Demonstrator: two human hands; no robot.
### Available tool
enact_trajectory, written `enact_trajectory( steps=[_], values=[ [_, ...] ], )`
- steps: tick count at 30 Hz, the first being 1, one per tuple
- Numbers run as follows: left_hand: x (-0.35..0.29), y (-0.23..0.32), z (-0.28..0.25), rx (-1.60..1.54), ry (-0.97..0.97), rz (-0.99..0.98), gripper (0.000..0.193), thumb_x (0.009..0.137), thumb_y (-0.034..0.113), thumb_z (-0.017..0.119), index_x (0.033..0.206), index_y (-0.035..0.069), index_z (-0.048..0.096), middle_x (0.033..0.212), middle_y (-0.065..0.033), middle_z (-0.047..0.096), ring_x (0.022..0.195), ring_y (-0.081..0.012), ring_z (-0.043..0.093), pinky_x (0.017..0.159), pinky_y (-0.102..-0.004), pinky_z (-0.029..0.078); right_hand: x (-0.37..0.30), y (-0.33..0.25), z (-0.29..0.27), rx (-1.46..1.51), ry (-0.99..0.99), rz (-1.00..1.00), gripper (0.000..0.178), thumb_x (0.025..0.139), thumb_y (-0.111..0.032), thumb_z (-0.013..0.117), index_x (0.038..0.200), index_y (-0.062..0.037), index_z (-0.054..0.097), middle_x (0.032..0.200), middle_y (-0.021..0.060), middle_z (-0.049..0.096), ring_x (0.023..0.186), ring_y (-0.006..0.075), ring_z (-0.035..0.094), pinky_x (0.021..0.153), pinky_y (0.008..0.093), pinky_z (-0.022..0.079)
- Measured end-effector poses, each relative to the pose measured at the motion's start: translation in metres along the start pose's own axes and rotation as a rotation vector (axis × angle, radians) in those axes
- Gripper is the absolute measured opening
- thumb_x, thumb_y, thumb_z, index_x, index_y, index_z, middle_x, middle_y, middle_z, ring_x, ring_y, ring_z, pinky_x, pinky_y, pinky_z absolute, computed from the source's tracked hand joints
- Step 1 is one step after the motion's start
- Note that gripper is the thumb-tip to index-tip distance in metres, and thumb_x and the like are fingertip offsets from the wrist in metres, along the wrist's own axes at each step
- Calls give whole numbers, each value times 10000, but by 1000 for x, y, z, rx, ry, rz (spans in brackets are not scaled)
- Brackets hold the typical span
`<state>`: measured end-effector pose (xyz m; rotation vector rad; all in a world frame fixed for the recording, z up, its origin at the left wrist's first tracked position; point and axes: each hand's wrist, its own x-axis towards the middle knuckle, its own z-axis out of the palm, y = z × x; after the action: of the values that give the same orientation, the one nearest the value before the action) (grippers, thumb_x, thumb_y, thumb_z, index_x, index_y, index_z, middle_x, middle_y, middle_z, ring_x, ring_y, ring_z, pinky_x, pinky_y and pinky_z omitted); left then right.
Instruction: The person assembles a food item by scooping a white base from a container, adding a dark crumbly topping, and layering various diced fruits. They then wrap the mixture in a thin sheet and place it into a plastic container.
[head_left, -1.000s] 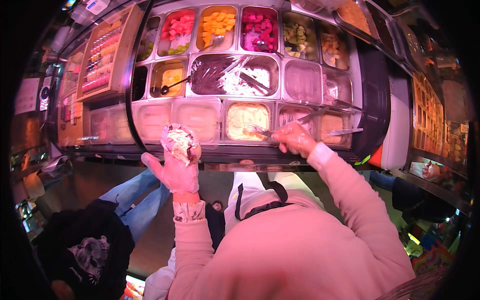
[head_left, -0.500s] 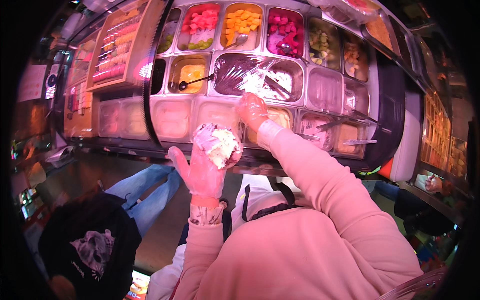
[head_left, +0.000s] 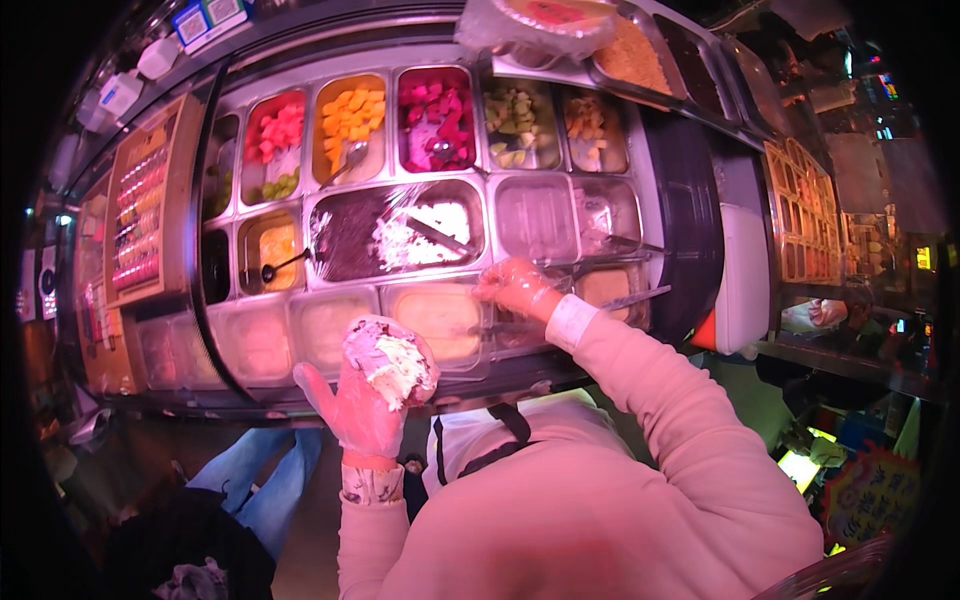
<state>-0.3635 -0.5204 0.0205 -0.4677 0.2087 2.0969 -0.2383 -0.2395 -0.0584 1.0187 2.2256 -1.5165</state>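
My left hand (head_left: 366,412) is gloved and palm up, thumb spread. On its fingers rests a roundish portion (head_left: 392,365) spread with purple paste and white cream, with dark flecks. My right hand (head_left: 520,287), also gloved, is over the near row of pans, its fingers drawn together. Whatever is between them is too hidden to make out. Just left of it is a pan of pale yellow filling (head_left: 437,322). Beyond it lies a long pan (head_left: 345,225) of dark contents and white cream, partly under clear film, with a flat utensil (head_left: 440,238) in it.
Pans of pink cubes (head_left: 275,130), mango cubes (head_left: 353,112) and magenta dragon fruit (head_left: 440,110) line the far row. A black-handled spoon (head_left: 285,265) lies in a yellow pan. Metal utensils (head_left: 640,297) stick out at right. A person in jeans (head_left: 235,470) stands at left.
The view has shifted, so the counter sits lower and further left. My right hand has moved from the long pan's near edge toward the right part of the near row. My left hand still holds the cream-topped portion.
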Motion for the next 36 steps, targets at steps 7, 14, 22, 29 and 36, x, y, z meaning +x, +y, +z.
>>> enact_trajectory(
  steps=[7,14,22,29,36],
  values=[
    [46,-77,14,-3,54,-23,1037,902,793,488,1551,-1,334,1537,-187,447,1401,-387,444,1164,-554,358,87,65,-189,-220,741,-240,138,850,-164,776,850,-38,718,799,110,722,748,199,678,724,348,542],
    [132,-133,43,-15,-18,2,1010,911,777,498,1502,-34,389,1466,-226,506,1341,-398,506,1151,-544,389,198,136,-271,-892,369,69,250,817,-18,713,1062,-34,756,1131,254,702,1066,387,698,890,465,570],
    [188,-149,50,211,-8,186,894,965,728,460,1493,8,416,1404,-170,567,1298,-326,554,1129,-491,421,140,51,-242,-138,516,-341,209,848,-122,765,1027,-16,739,963,194,740,862,342,719,814,374,575],
    [204,-155,40,253,-56,106,811,1004,677,431,1491,29,446,1459,-120,547,1361,-263,509,1158,-418,385,50,-56,-128,318,-69,-496,172,888,-188,758,967,-41,720,1017,98,680,923,244,668,836,373,542],
    [199,-149,27,292,42,199,471,1041,285,585,1414,20,472,1321,-197,603,1217,-309,614,1046,-476,519,136,-46,-170,43,270,-788,138,834,-177,765,849,-42,738,812,116,617,749,291,629,715,375,522]
  ],
)
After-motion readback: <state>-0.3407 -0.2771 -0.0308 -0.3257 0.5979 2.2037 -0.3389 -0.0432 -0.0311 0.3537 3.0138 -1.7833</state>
